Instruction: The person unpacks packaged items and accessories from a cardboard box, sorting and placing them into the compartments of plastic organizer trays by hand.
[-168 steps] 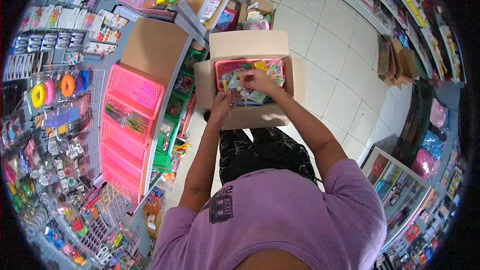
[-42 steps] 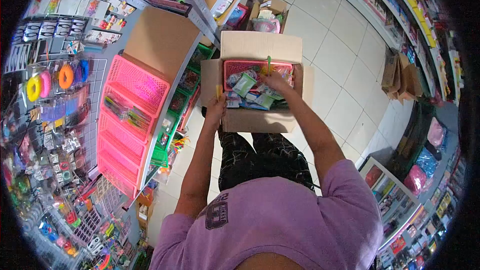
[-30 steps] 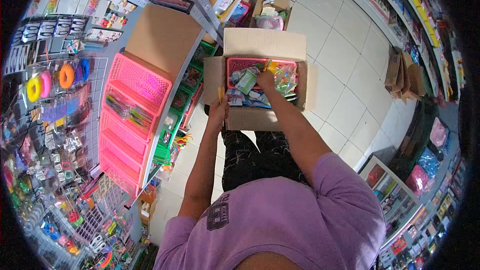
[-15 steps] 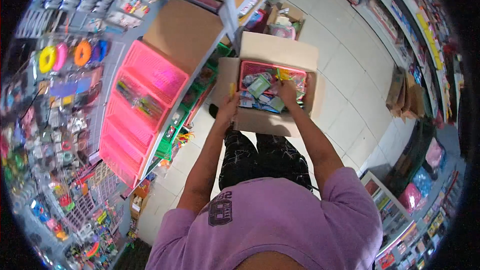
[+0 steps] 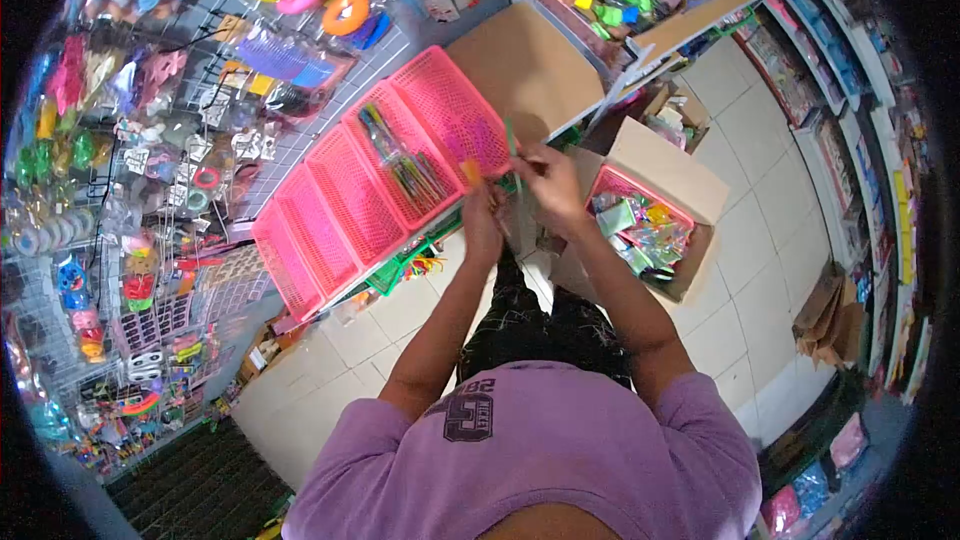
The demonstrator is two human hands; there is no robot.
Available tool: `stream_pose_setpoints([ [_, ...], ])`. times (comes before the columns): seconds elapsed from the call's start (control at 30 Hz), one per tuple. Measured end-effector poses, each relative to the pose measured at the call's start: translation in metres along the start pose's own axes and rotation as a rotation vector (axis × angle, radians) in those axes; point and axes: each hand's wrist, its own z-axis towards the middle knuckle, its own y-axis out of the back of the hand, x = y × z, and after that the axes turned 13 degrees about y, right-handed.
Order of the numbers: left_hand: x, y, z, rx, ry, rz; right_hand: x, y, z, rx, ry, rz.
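Tiled floor: seen (image 5: pixel 725 280) between the carton and the far shelving; widest room for moving judged to be found there.
Shelf board: brown, bare stretch (image 5: pixel 530 65) seen past the basket row; its front edge is overlapped by the hands' zone, so knocks are judged possible there.
Pink basket row: set along the shelf, rims (image 5: pixel 388 82) raised; slim packs (image 5: pixel 408 165) held in one compartment.
Carton: placed below the shelf, just beside the right forearm; flap (image 5: pixel 665 170) turned out, judged easily caught by a sleeve or elbow.
Carton basket: pink, seated inside, rim (image 5: pixel 618 178) partly seen; mixed packets (image 5: pixel 650 232) heaped in it.
Right hand: raised (image 5: pixel 552 183) by the basket row's end; fingers closed, green piece apparently pinched.
Left hand: held lower (image 5: pixel 483 218), at the row's front edge; yellow-orange piece pinched, rim contact cannot be told.
Green piece: slim, upright-ish (image 5: pixel 510 135), standing out above the right fingers; judged light, fairly stiff, best gripped mid-length.
Yellow-orange piece: small, blurred (image 5: pixel 470 172), in front of the rim; judged light, maybe slippery if film-wrapped, best taken by its lower end.
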Motion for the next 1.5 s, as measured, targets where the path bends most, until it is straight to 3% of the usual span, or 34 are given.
stream_pose_setpoints([
  [0.03,-0.015,0.012,-0.002,0.017,-0.032,-0.120,0.000,-0.020,0.008,0.045,-0.023,-0.006],
  [0.13,-0.063,0.043,-0.015,0.031,-0.034,-0.096,-0.002,-0.072,0.020,0.195,-0.006,-0.105],
  [0.23,-0.085,0.070,-0.018,-0.139,-0.019,0.001,-0.014,-0.116,0.021,0.319,0.053,-0.214],
  [0.37,-0.096,0.108,-0.016,-0.209,0.032,0.158,-0.011,-0.147,0.022,0.437,0.133,-0.464],
  [0.5,-0.090,0.125,0.002,-0.103,-0.035,0.083,-0.010,-0.162,0.019,0.462,0.288,-0.694],
  [0.6,-0.101,0.116,0.002,-0.115,0.026,0.106,-0.008,-0.172,0.024,0.564,0.128,-0.801],
  [0.7,-0.105,0.112,0.007,-0.095,0.045,0.059,-0.002,-0.166,0.026,0.460,0.263,-0.810],
  [0.9,-0.098,0.115,0.024,-0.083,0.106,0.063,0.023,-0.144,0.020,0.478,0.067,-0.371],
  [1.0,-0.098,0.103,0.024,-0.096,0.111,0.092,0.036,-0.142,0.014,0.543,0.060,-0.328],
  [1.1,-0.101,0.097,0.025,-0.111,0.138,0.159,0.017,-0.145,0.010,0.468,0.018,-0.186],
  [1.37,-0.089,0.128,0.053,-0.133,0.099,0.392,0.020,-0.160,0.023,0.567,0.025,-0.612],
  [1.5,-0.095,0.111,0.042,-0.089,0.120,0.271,0.008,-0.171,0.021,0.514,0.110,-0.774],
])
